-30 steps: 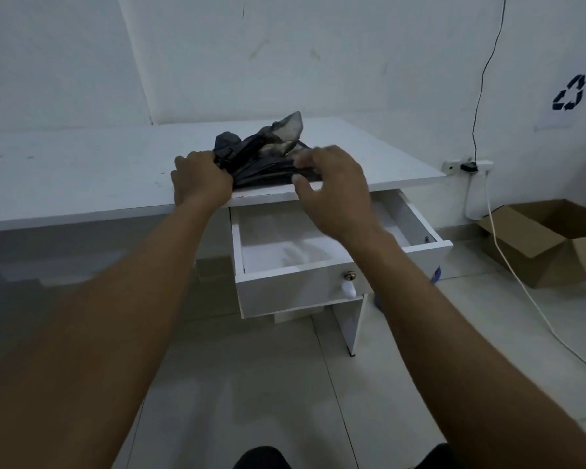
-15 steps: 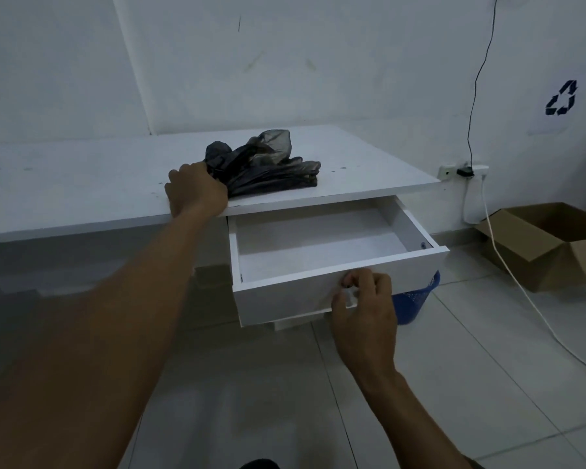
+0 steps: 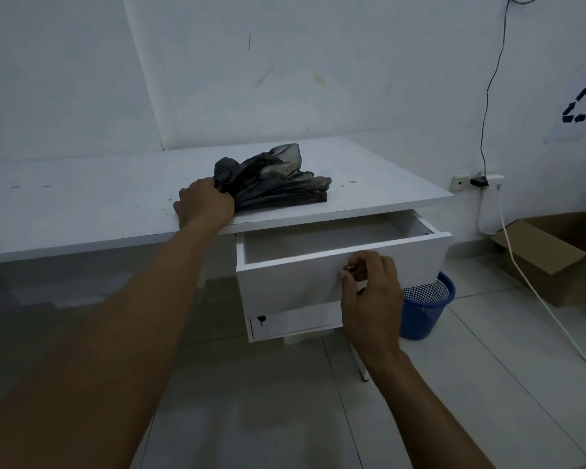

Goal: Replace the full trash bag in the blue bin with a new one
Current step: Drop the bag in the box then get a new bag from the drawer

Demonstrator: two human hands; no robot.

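Observation:
A crumpled dark grey trash bag [image 3: 278, 184] lies on the white desk [image 3: 82, 204] near its front edge. My left hand [image 3: 203, 206] rests on the desk edge and grips the bag's left end. Below the desk a white drawer [image 3: 295, 275] stands partly open and looks empty. My right hand [image 3: 369, 292] pinches the small metal knob on the drawer front. The blue mesh bin [image 3: 425, 308] stands on the floor to the right of the drawer unit, half hidden behind my right hand and the drawer.
An open cardboard box [image 3: 562, 255] sits on the floor at the right by the wall. A white cable [image 3: 535, 292] runs from a wall socket [image 3: 477, 181] across the floor tiles. A recycling sign [image 3: 579, 106] is on the wall.
My right hand left the bag, dropped to the drawer knob and pushed the drawer partway in. My left hand stays on the bag. The view has shifted, so more of the blue bin shows.

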